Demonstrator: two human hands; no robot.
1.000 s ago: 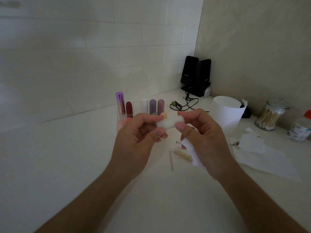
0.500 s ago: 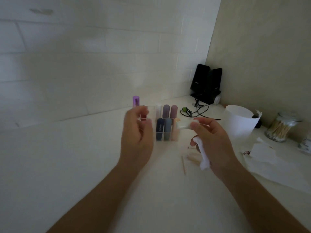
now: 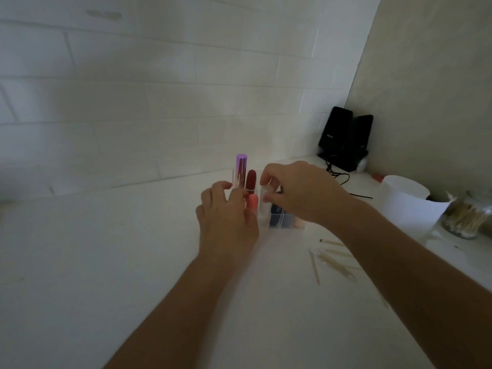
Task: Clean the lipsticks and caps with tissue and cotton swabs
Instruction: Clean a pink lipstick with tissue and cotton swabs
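Right hand (image 3: 300,193) around white lipstick (image 3: 265,195), left hand (image 3: 226,217) beside.

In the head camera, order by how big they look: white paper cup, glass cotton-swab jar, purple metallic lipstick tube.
Largest: white paper cup.
Then: glass cotton-swab jar, partly cropped.
Smallest: purple metallic lipstick tube.

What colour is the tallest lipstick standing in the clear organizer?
The tallest lipstick is shiny metallic purple, seen best in the head view.
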